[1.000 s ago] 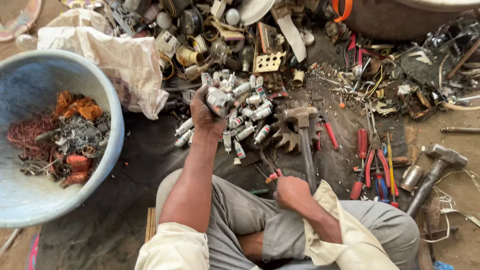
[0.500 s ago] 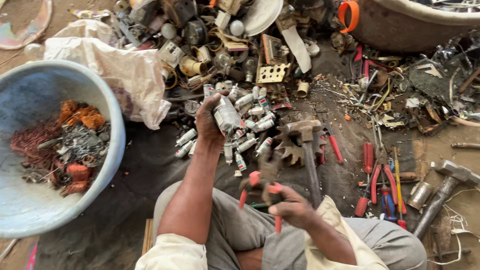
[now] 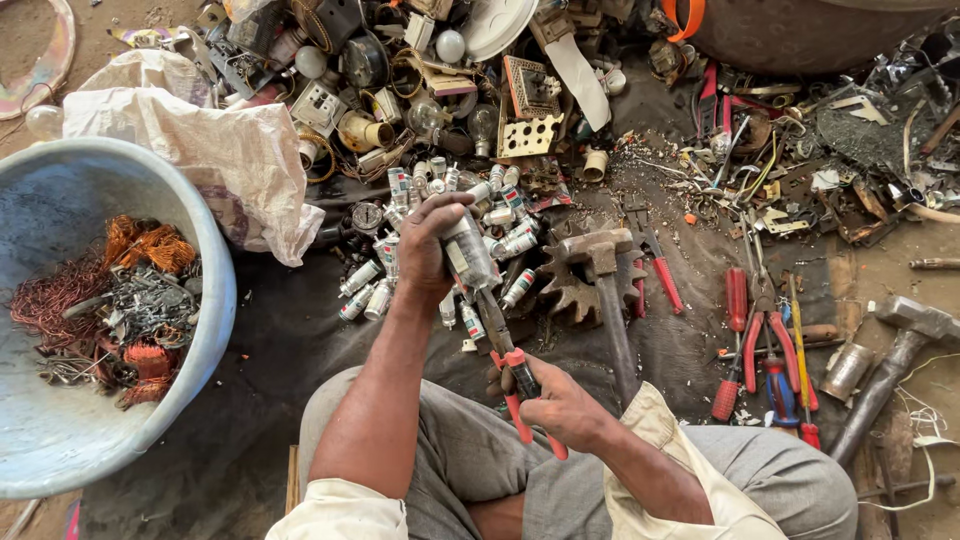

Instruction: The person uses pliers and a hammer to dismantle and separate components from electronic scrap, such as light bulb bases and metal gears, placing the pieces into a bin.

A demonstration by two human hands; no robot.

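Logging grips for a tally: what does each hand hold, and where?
Left hand: small cylinder, around its body. Right hand: red-handled pliers, by the handles.

Bare, dusty earth floor (image 3: 930,245) seen from above in bright daylight. A dark cloth (image 3: 290,330) is spread over the middle of it. A large pale blue basin (image 3: 215,330) sits at the left, beside a crumpled white sack (image 3: 200,140). Scrap metal and old electrical parts (image 3: 400,70) are heaped along the top. A rusty round vessel (image 3: 800,35) fills the upper right corner.
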